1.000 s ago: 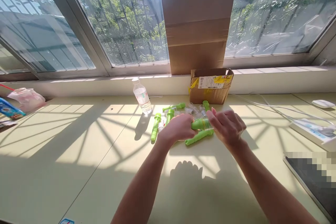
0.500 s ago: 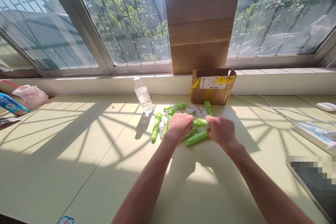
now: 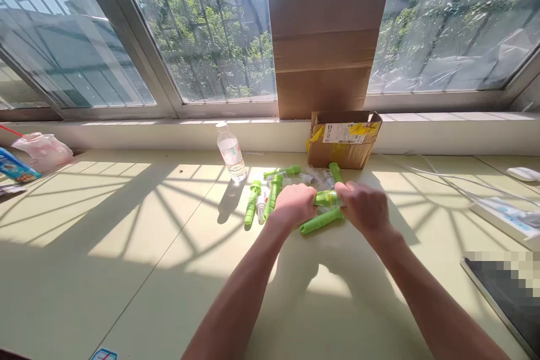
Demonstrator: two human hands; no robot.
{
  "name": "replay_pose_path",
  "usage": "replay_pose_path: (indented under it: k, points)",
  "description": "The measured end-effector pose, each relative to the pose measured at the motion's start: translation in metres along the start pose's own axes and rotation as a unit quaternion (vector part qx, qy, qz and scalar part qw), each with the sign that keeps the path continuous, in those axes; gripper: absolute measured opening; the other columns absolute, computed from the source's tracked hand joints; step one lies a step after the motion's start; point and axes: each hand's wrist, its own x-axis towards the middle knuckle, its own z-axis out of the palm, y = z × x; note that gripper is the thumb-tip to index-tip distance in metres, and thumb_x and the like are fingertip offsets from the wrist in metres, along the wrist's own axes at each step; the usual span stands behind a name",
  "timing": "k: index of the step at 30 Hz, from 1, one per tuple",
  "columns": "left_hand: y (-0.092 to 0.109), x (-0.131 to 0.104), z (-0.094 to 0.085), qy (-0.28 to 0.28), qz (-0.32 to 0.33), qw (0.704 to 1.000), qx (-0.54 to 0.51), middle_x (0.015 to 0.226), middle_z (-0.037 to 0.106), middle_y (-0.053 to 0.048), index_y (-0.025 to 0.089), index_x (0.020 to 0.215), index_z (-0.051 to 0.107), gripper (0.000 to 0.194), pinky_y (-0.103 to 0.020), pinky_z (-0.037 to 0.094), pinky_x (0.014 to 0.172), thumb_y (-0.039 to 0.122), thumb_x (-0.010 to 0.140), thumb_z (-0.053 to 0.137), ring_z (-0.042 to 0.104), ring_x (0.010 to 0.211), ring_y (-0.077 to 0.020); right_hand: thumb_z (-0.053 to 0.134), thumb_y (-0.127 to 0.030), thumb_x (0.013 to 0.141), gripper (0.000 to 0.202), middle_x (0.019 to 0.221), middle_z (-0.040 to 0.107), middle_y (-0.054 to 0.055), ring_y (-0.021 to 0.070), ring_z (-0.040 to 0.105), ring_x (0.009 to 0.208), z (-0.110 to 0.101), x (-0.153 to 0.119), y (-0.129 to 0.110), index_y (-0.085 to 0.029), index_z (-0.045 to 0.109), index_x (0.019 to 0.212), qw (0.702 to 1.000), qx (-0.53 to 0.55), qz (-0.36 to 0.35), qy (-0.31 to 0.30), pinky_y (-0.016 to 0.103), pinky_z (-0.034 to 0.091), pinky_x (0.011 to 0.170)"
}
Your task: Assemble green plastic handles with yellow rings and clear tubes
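My left hand [image 3: 298, 203] and my right hand [image 3: 363, 205] are both closed round a green flashlight-shaped tube [image 3: 327, 198], held level between them just above the table. Its ends are hidden inside my fists; a clear, yellowish band shows near the right one. Around my hands lie several similar green tubes: one [image 3: 252, 202] at the left, one [image 3: 273, 197] beside my left hand, one [image 3: 321, 221] below, and one [image 3: 334, 172] behind my right hand. Small clear plastic pieces with white ends [image 3: 261, 208] are mixed among them.
Behind the pile stand a water bottle [image 3: 232, 152] and an open cardboard box [image 3: 340, 140]. To the right are a power strip [image 3: 504, 216], white cables and a dark flat device [image 3: 502, 292]. A pink bag [image 3: 44, 152] and a blue packet [image 3: 16, 166] sit far left.
Both hands have shifted slightly to the right with the green tube between them. Their grip on it looks the same, and the other items stay in place.
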Motion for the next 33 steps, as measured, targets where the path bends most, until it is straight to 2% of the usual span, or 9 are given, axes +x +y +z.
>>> replay_pose_path:
  k: [7,12,14,17,19,22,29,31,33]
  points:
    - [0.000,-0.001,-0.001,0.017,0.024,0.999,0.030,0.067,0.062,-0.009,0.015,0.078,0.065,0.016,-0.032,0.042,0.059,0.018,0.077,0.049,0.062,0.066,-0.0241,0.054,-0.011,0.070,0.012,0.053,0.057,0.003,0.0154,0.050,0.047,-0.018,0.003,0.000,-0.021,0.059,0.071,0.989,0.032,0.027,-0.145,0.028,0.014,0.049]
    - [-0.005,-0.005,-0.006,0.059,0.021,0.998,0.030,0.070,0.061,-0.007,0.016,0.079,0.061,0.017,-0.030,0.038,0.058,0.008,0.071,0.048,0.060,0.067,-0.0215,0.057,-0.010,0.069,0.015,0.064,0.061,0.001,0.0153,0.055,0.057,-0.019,0.002,0.001,-0.021,0.062,0.079,0.957,0.192,0.018,-0.219,0.025,0.023,0.049]
    - [-0.012,-0.008,-0.010,0.074,0.011,0.997,0.022,0.073,0.061,-0.005,0.017,0.083,0.059,0.021,-0.029,0.037,0.057,0.006,0.068,0.049,0.058,0.067,-0.0196,0.060,-0.018,0.073,0.026,0.073,0.064,0.000,0.0158,0.057,0.064,-0.022,0.001,0.003,-0.024,0.064,0.099,0.926,0.306,0.013,-0.223,0.023,0.030,0.051]
    - [-0.024,-0.012,-0.017,0.067,-0.005,0.998,-0.004,0.077,0.061,-0.004,0.018,0.084,0.057,0.014,-0.028,0.036,0.058,0.014,0.071,0.055,0.057,0.072,-0.0194,0.061,-0.033,0.080,0.043,0.078,0.064,-0.001,0.0144,0.057,0.064,-0.033,0.003,0.009,-0.028,0.057,0.122,0.844,0.485,0.029,-0.225,0.023,0.038,0.053]
    - [-0.029,-0.015,-0.022,0.028,-0.016,0.998,-0.045,0.079,0.061,-0.004,0.019,0.082,0.057,0.012,-0.027,0.037,0.057,0.027,0.074,0.060,0.057,0.075,-0.0197,0.062,-0.046,0.081,0.040,0.066,0.059,-0.002,0.0125,0.051,0.053,-0.039,0.006,0.013,-0.025,0.063,0.115,0.791,0.568,0.051,-0.220,0.023,0.038,0.048]
    - [-0.029,-0.018,-0.027,-0.027,-0.018,0.995,-0.100,0.080,0.062,-0.002,0.020,0.081,0.058,0.023,-0.026,0.038,0.055,0.042,0.077,0.061,0.058,0.074,-0.0186,0.067,-0.051,0.076,0.041,0.058,0.055,-0.002,0.0116,0.049,0.049,-0.038,0.010,0.019,-0.019,0.068,0.102,0.731,0.658,0.120,-0.138,0.023,0.039,0.046]
    - [-0.013,-0.016,-0.030,-0.005,0.003,0.997,-0.071,0.068,0.058,-0.001,0.019,0.084,0.057,0.017,-0.026,0.036,0.051,0.035,0.087,0.051,0.057,0.061,-0.0172,0.074,-0.054,0.068,0.039,0.052,0.044,-0.006,0.0070,0.039,0.044,-0.006,0.014,0.024,-0.018,0.060,0.072,0.574,0.730,0.370,0.035,0.020,0.034,0.040]
    - [-0.003,-0.014,-0.028,0.007,0.008,0.998,-0.064,0.067,0.059,-0.002,0.018,0.090,0.057,0.017,-0.027,0.038,0.052,0.032,0.089,0.048,0.058,0.060,-0.0179,0.072,-0.057,0.068,0.041,0.059,0.050,-0.004,0.0101,0.049,0.050,-0.003,0.013,0.012,-0.019,0.060,0.077,0.568,0.710,0.416,0.020,0.021,0.041,0.043]
    - [0.010,-0.014,-0.026,0.008,0.017,0.998,-0.067,0.067,0.061,-0.004,0.015,0.093,0.057,0.023,-0.029,0.041,0.055,0.034,0.092,0.043,0.060,0.061,-0.0197,0.068,-0.057,0.071,0.041,0.075,0.060,0.001,0.0138,0.057,0.063,-0.004,0.013,-0.004,-0.019,0.062,0.084,0.582,0.713,0.389,-0.029,0.023,0.046,0.048]
